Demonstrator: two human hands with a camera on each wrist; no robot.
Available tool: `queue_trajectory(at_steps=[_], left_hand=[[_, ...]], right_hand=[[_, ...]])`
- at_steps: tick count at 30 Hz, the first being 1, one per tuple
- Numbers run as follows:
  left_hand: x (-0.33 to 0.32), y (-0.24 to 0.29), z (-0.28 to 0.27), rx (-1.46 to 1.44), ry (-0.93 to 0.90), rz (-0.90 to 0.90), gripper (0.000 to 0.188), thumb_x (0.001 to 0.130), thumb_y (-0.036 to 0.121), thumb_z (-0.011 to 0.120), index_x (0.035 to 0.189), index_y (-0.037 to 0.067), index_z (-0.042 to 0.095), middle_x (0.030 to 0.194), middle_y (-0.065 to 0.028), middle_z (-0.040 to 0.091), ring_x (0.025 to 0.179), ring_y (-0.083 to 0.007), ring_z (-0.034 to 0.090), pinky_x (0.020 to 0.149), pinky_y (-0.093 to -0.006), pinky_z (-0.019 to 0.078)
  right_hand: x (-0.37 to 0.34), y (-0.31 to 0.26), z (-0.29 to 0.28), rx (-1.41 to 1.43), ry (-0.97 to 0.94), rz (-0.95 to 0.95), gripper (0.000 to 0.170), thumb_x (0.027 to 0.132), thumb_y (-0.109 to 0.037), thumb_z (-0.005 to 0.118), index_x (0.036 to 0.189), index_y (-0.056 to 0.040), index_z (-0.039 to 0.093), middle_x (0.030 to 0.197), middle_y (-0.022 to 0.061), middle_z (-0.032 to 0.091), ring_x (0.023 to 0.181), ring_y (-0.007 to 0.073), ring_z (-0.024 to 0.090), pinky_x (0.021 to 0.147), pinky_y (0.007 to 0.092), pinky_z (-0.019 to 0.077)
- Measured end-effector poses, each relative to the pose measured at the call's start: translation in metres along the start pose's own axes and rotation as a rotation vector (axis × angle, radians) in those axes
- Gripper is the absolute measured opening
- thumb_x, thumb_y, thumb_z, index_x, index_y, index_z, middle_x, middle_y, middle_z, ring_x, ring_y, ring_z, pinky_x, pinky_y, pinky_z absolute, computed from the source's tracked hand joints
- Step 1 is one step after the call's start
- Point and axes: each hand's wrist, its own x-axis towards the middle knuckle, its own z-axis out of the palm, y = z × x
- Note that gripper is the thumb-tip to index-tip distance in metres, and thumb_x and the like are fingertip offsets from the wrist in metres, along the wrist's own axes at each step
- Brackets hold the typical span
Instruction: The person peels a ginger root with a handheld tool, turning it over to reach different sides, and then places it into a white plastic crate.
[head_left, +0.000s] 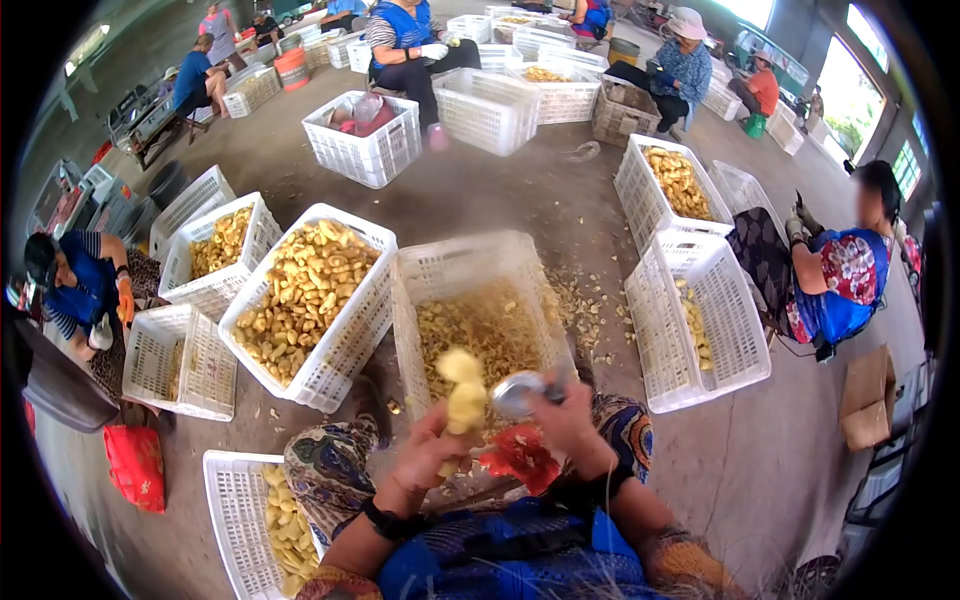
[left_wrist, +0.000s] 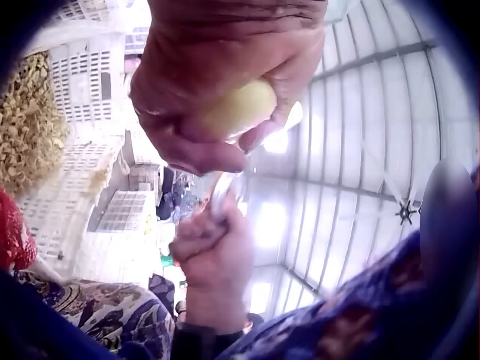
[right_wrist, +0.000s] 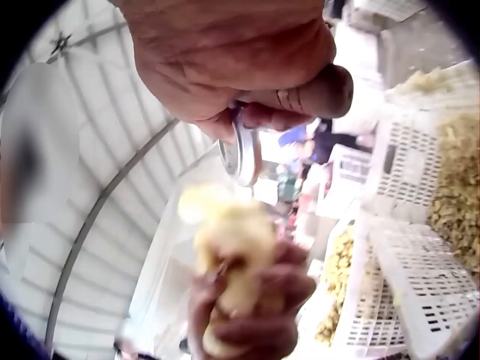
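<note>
The left hand (head_left: 428, 455) grips a knobbly pale-yellow root (head_left: 466, 392), whose peeled-looking lobes stick up above the fingers. In the right hand (head_left: 568, 425) is a round metal tool (head_left: 516, 394), held just to the right of the root and apart from it. The right wrist view shows the tool (right_wrist: 241, 156) between thumb and fingers, with the root (right_wrist: 236, 240) blurred below it in the left hand (right_wrist: 251, 307). In the left wrist view the fingers curl round the root (left_wrist: 238, 111). Under both hands, a white crate (head_left: 408, 262) holds yellowish scraps.
A crate full of unpeeled-looking roots (head_left: 310, 290) stands left of the scrap crate. Pale roots (head_left: 288, 530) lie in a crate by the left leg. A red cloth (head_left: 522, 458) is between the knees. More crates (head_left: 700, 330) and a seated person (head_left: 835, 265) are at right.
</note>
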Motion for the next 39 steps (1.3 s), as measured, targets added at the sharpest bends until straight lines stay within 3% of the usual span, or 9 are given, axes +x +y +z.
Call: queue_trajectory(at_steps=[4, 7, 12, 16, 19, 24, 32, 35, 39], left_hand=[[-0.007, 0.020, 0.006, -0.219, 0.060, 0.022, 0.053, 0.076, -0.002, 0.062, 0.125, 0.008, 0.048, 0.099, -0.0088, 0.059, 0.080, -0.0182, 0.059, 0.047, -0.0263, 0.0474], [0.005, 0.003, 0.003, -0.134, 0.173, -0.075, 0.054, 0.076, -0.003, 0.062, 0.127, 0.008, 0.046, 0.100, -0.0092, 0.059, 0.079, -0.0188, 0.060, 0.045, -0.0261, 0.0471], [0.007, 0.000, 0.006, 0.037, 0.166, -0.060, 0.050, 0.077, -0.004, 0.056, 0.124, 0.007, 0.048, 0.100, -0.0095, 0.060, 0.079, -0.0189, 0.062, 0.047, -0.0267, 0.0503], [0.018, -0.019, 0.001, 0.465, 0.201, 0.097, 0.053, 0.074, -0.004, 0.056, 0.125, 0.005, 0.047, 0.101, -0.0093, 0.059, 0.079, -0.0169, 0.061, 0.048, -0.0259, 0.0514], [0.026, -0.024, -0.017, 0.549, 0.351, 0.081, 0.056, 0.073, 0.000, 0.061, 0.127, 0.004, 0.047, 0.101, -0.0094, 0.059, 0.076, -0.0158, 0.059, 0.049, -0.0251, 0.0488], [0.016, -0.011, -0.025, 0.268, 0.306, 0.138, 0.061, 0.071, 0.000, 0.063, 0.129, 0.005, 0.047, 0.104, -0.0105, 0.058, 0.074, -0.0150, 0.058, 0.050, -0.0251, 0.0470], [0.016, -0.017, -0.001, 0.653, 0.298, 0.194, 0.061, 0.067, -0.004, 0.061, 0.126, 0.006, 0.047, 0.093, -0.0073, 0.060, 0.072, -0.0161, 0.058, 0.059, -0.0269, 0.0500], [0.017, -0.018, -0.008, 0.875, 0.377, 0.388, 0.061, 0.066, -0.001, 0.063, 0.125, 0.005, 0.047, 0.096, -0.0114, 0.059, 0.077, -0.0228, 0.060, 0.069, -0.0323, 0.0507], [0.002, 0.004, -0.022, 1.254, 0.609, 0.433, 0.063, 0.063, 0.003, 0.065, 0.124, 0.004, 0.047, 0.107, -0.0179, 0.054, 0.093, -0.0334, 0.057, 0.082, -0.0385, 0.0482]], right_hand=[[0.009, 0.004, -0.038, 0.196, 0.250, 0.023, 0.009, 0.083, -0.004, 0.066, 0.085, -0.0054, 0.057, 0.059, -0.0042, 0.052, 0.046, 0.0023, 0.042, 0.041, 0.0193, 0.0323], [-0.002, -0.001, -0.023, -0.026, 0.096, -0.195, 0.018, 0.080, -0.006, 0.070, 0.094, -0.0013, 0.059, 0.078, 0.0011, 0.063, 0.070, 0.0062, 0.055, 0.062, 0.0242, 0.0460], [-0.009, -0.002, 0.011, -0.194, 0.008, -0.416, 0.019, 0.077, -0.007, 0.071, 0.088, -0.0045, 0.057, 0.070, 0.0051, 0.057, 0.062, 0.0122, 0.056, 0.056, 0.0278, 0.0434], [0.006, -0.011, 0.020, -0.578, -0.047, -0.891, 0.019, 0.071, -0.005, 0.070, 0.085, -0.0058, 0.057, 0.072, 0.0089, 0.059, 0.058, 0.0285, 0.056, 0.055, 0.0351, 0.0458], [0.001, -0.031, 0.005, -0.811, 0.107, -1.222, 0.017, 0.074, -0.005, 0.070, 0.085, -0.0057, 0.057, 0.071, 0.0079, 0.059, 0.057, 0.0218, 0.057, 0.053, 0.0327, 0.0456], [-0.010, -0.027, -0.014, -0.186, 0.166, -0.459, 0.016, 0.079, -0.006, 0.070, 0.087, -0.0042, 0.057, 0.070, 0.0073, 0.059, 0.059, 0.0097, 0.054, 0.054, 0.0259, 0.0441], [-0.011, -0.006, 0.014, -0.552, -0.173, -0.453, 0.018, 0.073, -0.004, 0.073, 0.086, -0.0060, 0.061, 0.073, 0.0058, 0.062, 0.061, 0.0144, 0.059, 0.054, 0.0303, 0.0450], [-0.022, -0.003, 0.008, -0.685, -0.056, -0.767, 0.015, 0.074, -0.007, 0.070, 0.085, -0.0069, 0.061, 0.069, 0.0125, 0.061, 0.061, 0.0262, 0.063, 0.055, 0.0347, 0.0483], [-0.007, -0.028, -0.047, -0.136, 0.207, -0.278, 0.007, 0.080, -0.004, 0.063, 0.083, -0.0079, 0.059, 0.063, -0.0001, 0.057, 0.049, 0.0082, 0.050, 0.041, 0.0232, 0.0364]])
